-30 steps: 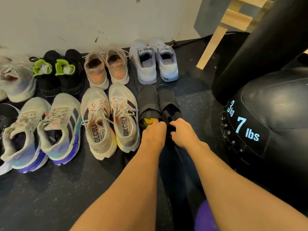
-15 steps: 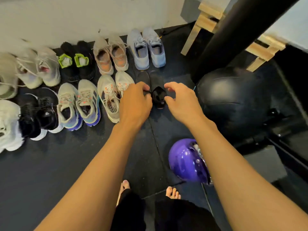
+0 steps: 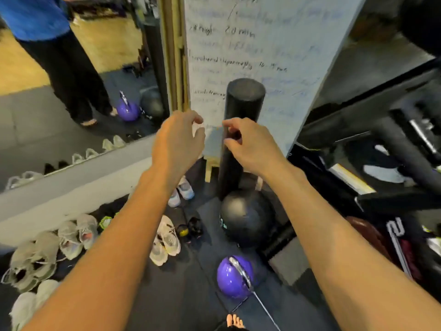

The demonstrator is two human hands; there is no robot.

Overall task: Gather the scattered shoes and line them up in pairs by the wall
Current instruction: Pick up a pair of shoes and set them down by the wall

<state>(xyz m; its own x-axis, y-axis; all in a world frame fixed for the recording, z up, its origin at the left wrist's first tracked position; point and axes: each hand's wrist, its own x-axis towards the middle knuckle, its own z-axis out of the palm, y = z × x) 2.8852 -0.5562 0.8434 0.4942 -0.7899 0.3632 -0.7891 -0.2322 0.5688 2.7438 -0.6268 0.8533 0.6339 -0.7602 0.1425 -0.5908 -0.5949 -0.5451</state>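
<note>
Now both hands are hovering high above the floor (image 3: 186, 283), side by side and apart. The left hand (image 3: 177, 139) is hanging with loosely curled fingers and is holding nothing. The right hand (image 3: 250, 146) is also carrying nothing, with its fingers bent and its thumb near its forefinger. It is showing in front of the roller (image 3: 238, 103); whether it is touching the roller I cannot tell.

Below, the shoes are lying in rows beside the wall (image 3: 59, 199). The blue pair (image 3: 181, 192) is sitting nearest the wall, partly hidden by the left arm. The black pair (image 3: 191, 229) is resting just in front of it, toes toward the wall, with the beige pair (image 3: 165, 242) close on its left. Farther left, a white pair (image 3: 78, 235) and a grey pair (image 3: 33, 261) are lying beside each other, and a lime-lined shoe (image 3: 105, 222) is peeking out by the arm.

A ball (image 3: 245, 218) is sitting at the roller's foot, just right of the black pair, and a kettlebell (image 3: 235, 277) is standing nearer the person. A mirror (image 3: 71, 103) above the wall is reflecting the shoes.
</note>
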